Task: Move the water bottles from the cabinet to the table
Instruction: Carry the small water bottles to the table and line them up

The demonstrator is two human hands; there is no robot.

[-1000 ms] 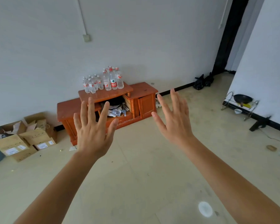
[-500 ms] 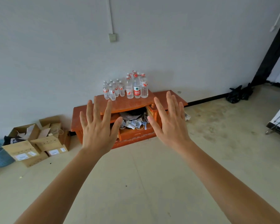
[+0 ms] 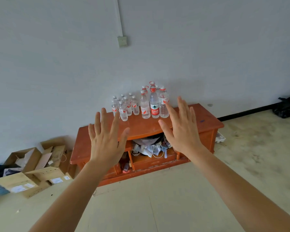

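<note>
Several clear water bottles stand on top of a low orange wooden cabinet [image 3: 206,121] against the white wall. The small bottles [image 3: 124,108] cluster at the left, and the taller bottles [image 3: 154,103] with red caps and labels stand to their right. My left hand [image 3: 105,139] and my right hand [image 3: 182,128] are held up in front of the cabinet, fingers spread and straight, holding nothing. Both hands are short of the bottles and touch nothing. No table is in view.
The cabinet's open middle shelf holds a heap of cables and papers [image 3: 151,146]. Open cardboard boxes [image 3: 35,166] sit on the floor to the left. Black bags [image 3: 286,106] lie at the far right by the wall. A wall socket [image 3: 122,41] hangs above.
The view has come closer to the cabinet and turned left, so the cabinet and bottles now look larger and more central. Both hands stay raised and spread.
</note>
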